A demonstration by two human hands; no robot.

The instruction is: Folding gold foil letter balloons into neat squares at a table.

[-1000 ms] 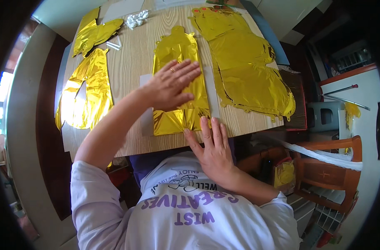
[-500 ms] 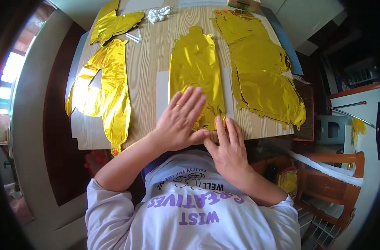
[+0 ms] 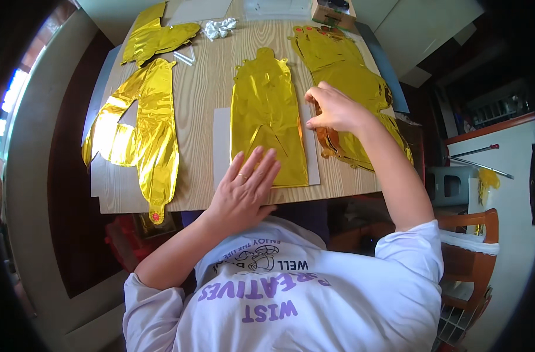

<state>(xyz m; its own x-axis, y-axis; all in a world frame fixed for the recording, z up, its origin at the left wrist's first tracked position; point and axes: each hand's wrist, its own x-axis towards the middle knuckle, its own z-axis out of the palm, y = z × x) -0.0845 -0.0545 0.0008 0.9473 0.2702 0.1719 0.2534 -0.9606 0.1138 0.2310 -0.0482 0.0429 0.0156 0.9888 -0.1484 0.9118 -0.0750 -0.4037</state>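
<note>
A flat gold foil balloon (image 3: 267, 111) lies in the middle of the table on a pale grey card (image 3: 222, 138). On its near left corner rests my left hand (image 3: 244, 185), palm down with fingers stretched out. My right hand (image 3: 341, 110) is at the left edge of a pile of flat gold foil balloons (image 3: 355, 79) to the right. Its thumb and fingers are apart, with nothing seen between them; whether it touches the pile I cannot tell. Another gold foil balloon (image 3: 156, 126), with a red spot at its near tip, lies to the left.
One more folded gold foil piece (image 3: 156, 38) lies far left, near white sticks (image 3: 185, 57) and a crumpled white bunch (image 3: 219, 28). At the back stand a clear plastic tray (image 3: 276, 9) and a cardboard box (image 3: 333, 14). A wooden chair (image 3: 476, 258) is at my right.
My right hand has left the near edge of the middle balloon and moved right and away to the pile. My left hand has slid nearer to me, still flat.
</note>
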